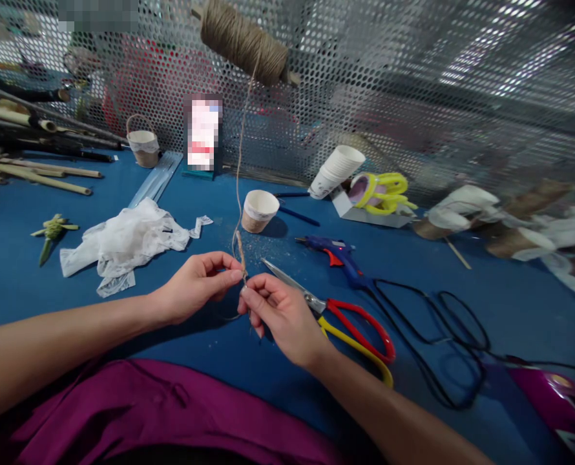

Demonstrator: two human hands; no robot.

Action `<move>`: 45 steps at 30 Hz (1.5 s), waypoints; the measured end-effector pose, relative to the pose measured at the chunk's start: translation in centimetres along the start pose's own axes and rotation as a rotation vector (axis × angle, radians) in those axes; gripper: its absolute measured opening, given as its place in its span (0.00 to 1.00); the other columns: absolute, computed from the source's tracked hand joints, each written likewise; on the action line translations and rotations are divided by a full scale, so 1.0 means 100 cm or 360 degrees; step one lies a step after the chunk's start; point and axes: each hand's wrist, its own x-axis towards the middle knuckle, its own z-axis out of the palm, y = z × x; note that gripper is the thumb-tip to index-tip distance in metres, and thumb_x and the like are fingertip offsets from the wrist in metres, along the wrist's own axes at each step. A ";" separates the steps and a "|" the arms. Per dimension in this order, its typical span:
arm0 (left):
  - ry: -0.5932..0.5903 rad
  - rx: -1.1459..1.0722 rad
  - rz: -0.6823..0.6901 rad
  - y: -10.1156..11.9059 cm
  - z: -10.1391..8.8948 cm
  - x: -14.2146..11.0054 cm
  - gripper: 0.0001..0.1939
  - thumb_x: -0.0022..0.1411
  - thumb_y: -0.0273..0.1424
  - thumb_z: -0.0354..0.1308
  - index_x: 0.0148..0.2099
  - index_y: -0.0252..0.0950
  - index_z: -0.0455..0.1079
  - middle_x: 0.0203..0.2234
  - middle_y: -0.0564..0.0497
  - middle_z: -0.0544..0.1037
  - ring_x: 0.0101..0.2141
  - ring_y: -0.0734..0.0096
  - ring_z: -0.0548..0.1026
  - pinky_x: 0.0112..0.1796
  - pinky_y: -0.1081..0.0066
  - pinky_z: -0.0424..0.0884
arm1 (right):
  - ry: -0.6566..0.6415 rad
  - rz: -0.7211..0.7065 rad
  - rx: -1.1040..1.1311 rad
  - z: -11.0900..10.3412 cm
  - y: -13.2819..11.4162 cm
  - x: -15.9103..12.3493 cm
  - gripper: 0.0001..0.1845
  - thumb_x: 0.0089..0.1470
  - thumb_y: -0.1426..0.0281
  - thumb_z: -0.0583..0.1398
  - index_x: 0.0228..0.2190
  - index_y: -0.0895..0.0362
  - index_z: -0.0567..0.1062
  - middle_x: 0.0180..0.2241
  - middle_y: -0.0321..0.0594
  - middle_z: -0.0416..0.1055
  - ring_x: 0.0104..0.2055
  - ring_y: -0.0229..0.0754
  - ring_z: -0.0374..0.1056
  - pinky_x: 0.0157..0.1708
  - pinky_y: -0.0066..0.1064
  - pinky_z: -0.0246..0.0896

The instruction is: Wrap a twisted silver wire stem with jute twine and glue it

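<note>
A strand of brown jute twine (240,161) hangs from a spool (245,44) mounted high on the perforated metal screen. My left hand (196,284) and my right hand (280,313) meet just above the blue table, both pinching a short stick wrapped in twine (241,255) that stands nearly upright between the fingertips. Scissors (350,323) with red and yellow handles lie on the table right beside my right hand. A paper cup wrapped in lace (258,211) stands behind the hands.
A blue glue gun (338,255) with a black cord (437,336) lies at the right. White lace fabric (125,242) lies at the left, bamboo sticks (40,171) at far left, stacked paper cups (336,171) and a small basket (143,147) near the screen.
</note>
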 end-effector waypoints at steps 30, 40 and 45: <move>-0.0068 -0.0191 -0.0066 0.001 -0.001 0.002 0.13 0.49 0.36 0.61 0.29 0.32 0.63 0.15 0.60 0.62 0.15 0.86 0.55 0.17 0.79 0.47 | -0.0025 -0.0033 0.0075 0.001 0.002 -0.001 0.08 0.53 0.66 0.55 0.26 0.58 0.66 0.22 0.32 0.66 0.17 0.27 0.55 0.14 0.21 0.52; -0.0069 -0.0002 0.0060 -0.003 -0.002 0.000 0.11 0.53 0.35 0.58 0.31 0.32 0.63 0.18 0.59 0.63 0.17 0.84 0.57 0.19 0.79 0.52 | -0.0085 -0.0025 0.0139 0.001 0.007 0.003 0.09 0.53 0.65 0.54 0.26 0.57 0.65 0.22 0.32 0.66 0.16 0.27 0.55 0.13 0.20 0.52; 0.0089 0.0298 0.0188 0.002 0.003 -0.003 0.07 0.54 0.32 0.56 0.29 0.32 0.63 0.21 0.57 0.65 0.20 0.82 0.59 0.21 0.78 0.55 | 0.0158 -0.0095 -0.0235 0.002 0.007 0.000 0.08 0.49 0.67 0.58 0.25 0.56 0.64 0.16 0.27 0.59 0.15 0.29 0.56 0.14 0.22 0.53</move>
